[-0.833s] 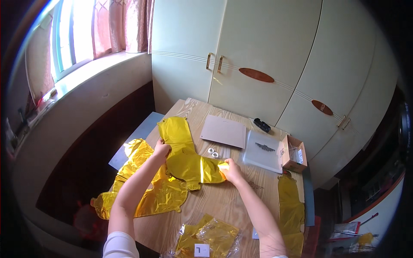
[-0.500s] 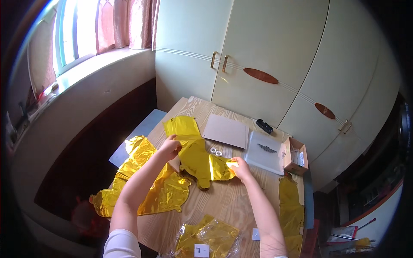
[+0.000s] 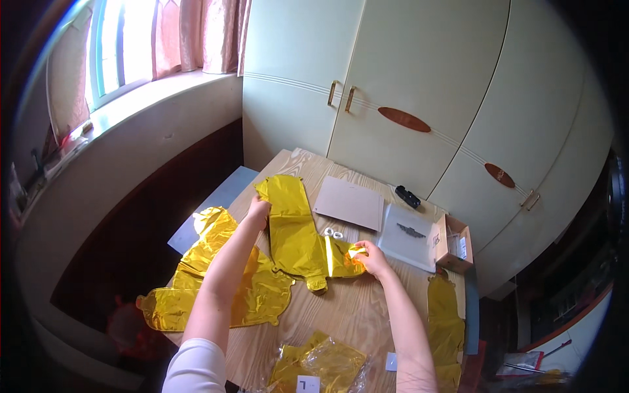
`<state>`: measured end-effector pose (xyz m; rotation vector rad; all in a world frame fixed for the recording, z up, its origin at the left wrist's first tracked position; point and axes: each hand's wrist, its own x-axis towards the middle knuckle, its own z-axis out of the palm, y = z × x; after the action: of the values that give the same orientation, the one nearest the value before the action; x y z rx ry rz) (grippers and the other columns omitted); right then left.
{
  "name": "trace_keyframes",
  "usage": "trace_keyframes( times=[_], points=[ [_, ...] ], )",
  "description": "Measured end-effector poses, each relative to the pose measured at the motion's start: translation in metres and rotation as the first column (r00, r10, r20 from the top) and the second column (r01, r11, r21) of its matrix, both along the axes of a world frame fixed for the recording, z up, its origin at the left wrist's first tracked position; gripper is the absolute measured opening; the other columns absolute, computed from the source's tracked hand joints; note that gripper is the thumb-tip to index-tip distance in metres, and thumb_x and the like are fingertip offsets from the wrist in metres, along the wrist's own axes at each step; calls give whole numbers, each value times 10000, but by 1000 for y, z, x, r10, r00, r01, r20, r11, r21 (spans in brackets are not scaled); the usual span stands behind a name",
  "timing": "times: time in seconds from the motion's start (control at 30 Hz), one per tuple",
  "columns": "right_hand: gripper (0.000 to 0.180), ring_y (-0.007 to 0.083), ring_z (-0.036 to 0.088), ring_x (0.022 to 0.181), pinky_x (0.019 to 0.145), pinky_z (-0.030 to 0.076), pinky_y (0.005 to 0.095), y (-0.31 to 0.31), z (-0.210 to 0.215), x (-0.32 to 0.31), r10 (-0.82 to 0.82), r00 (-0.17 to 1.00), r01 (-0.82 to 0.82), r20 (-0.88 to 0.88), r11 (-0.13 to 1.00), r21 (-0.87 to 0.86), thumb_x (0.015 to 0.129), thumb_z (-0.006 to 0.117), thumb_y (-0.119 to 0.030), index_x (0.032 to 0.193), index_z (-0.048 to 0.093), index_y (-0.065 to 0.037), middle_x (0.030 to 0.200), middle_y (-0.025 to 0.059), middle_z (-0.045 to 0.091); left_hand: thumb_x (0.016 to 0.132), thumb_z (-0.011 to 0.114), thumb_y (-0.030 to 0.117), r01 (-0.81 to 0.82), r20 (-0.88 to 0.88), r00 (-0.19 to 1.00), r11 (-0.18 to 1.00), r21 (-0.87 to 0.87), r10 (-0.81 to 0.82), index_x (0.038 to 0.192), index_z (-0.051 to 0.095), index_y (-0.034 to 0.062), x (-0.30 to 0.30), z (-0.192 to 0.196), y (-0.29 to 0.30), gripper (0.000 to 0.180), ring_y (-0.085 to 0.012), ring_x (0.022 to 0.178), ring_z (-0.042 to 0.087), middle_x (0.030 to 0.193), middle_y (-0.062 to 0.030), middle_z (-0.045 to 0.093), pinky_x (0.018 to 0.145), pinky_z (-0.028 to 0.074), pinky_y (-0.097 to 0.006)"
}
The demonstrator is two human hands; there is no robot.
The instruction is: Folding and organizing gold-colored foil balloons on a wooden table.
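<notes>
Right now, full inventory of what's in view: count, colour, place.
Held foil: one, gold, mid-table
Crumpled foil: one heap, gold, table's left
Bagged foil: one pack, gold, near edge
Foil strip: one, gold, right edge
Flat board: one, pinkish-grey, far side
Rings: two, white, before the board
Unclear object: one, black, far edge
Translucent sheet: one, whitish, beneath dark pieces, count unclear
Box: one, light brown, far right
Table: one, wood-toned, centre
Cupboard: one, cream, behind
Window: one, bright, upper left
Curtains: pink, count unclear, window
Left hand: one, held foil's left edge
Right hand: one, held foil's right end
</notes>
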<state>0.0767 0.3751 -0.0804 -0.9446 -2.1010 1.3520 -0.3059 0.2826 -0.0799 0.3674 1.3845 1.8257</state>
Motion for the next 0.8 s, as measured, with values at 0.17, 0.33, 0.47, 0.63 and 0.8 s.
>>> trace_keyframes(
  times=[0.17,0.33,0.47,0.63,0.8],
  points=[
    [453,230,509,1107,941,434,347,-73,68,-25,-445,736,10,511,761,648,791,722,-158,1189,539,-46,1190,97,540,769,429,-101,-349,-452,836,937,-2,311,1389,347,55,-29,-13,6,645,-334,1113,554,1271,-194,501,911,477,-413],
    [318,282,547,1088,948,429,391,-132,55,-56,9,932,-295,362,599,744,808,672,-245,1069,612,-73,1195,105,570,764,452,0,-382,-925,380,911,-153,3,1344,410,54,5,13,-21,584,-373,1201,481,1263,-210,512,1052,347,-410],
    [358,270,577,1071,903,469,395,-161,45,-95,167,923,-383,346,455,804,781,665,-199,1105,583,-70,1186,113,586,829,489,174,-255,-854,177,815,-520,-490,1214,563,110,17,30,-72,397,-283,1193,508,1261,-117,549,1009,350,-500],
    [464,304,597,1010,836,518,415,-152,46,-124,197,796,-585,572,491,645,736,716,-166,1132,505,-47,1078,129,606,877,502,307,-167,-878,10,865,-474,-479,1161,614,137,24,14,-108,349,-245,1261,456,1320,-28,532,1011,311,-574],
    [379,310,621,977,794,541,401,-161,61,-130,143,719,-655,680,469,593,761,635,-97,1111,516,-15,1036,144,615,916,473,371,-223,-817,-19,799,-558,-576,1299,521,144,35,21,-107,448,-265,1368,329,1415,-14,455,1050,228,-633]
  ],
)
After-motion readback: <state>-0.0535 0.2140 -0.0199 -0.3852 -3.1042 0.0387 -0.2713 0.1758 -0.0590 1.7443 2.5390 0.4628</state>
